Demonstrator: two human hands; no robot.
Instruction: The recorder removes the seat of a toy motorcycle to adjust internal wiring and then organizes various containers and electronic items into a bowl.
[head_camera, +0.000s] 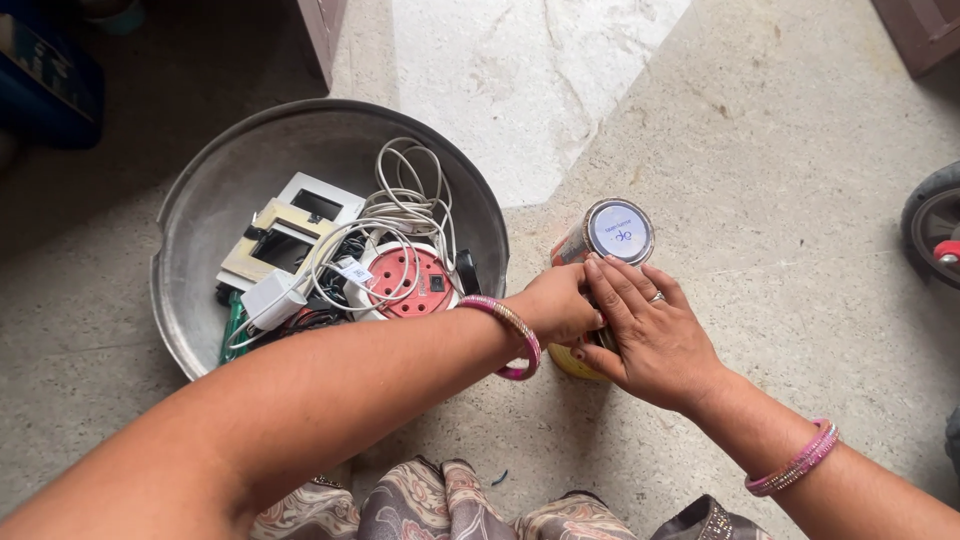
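A cylindrical tin (603, 262) stands upright on the stone floor (780, 200), just beside the rim of a wide metal basin (200, 230) that holds white cables (405, 205), a red round socket reel (412, 283) and switch plates (295, 225). Both hands close around the tin's side: the left hand (556, 306) cups its near left wall, the right hand (648, 333) lies over the front with fingers (612, 285) reaching up toward the lid (619, 231). The tin looks rigid and smooth (probably a little slick), and light enough for a two-sided clasp low on the body, below the lid.
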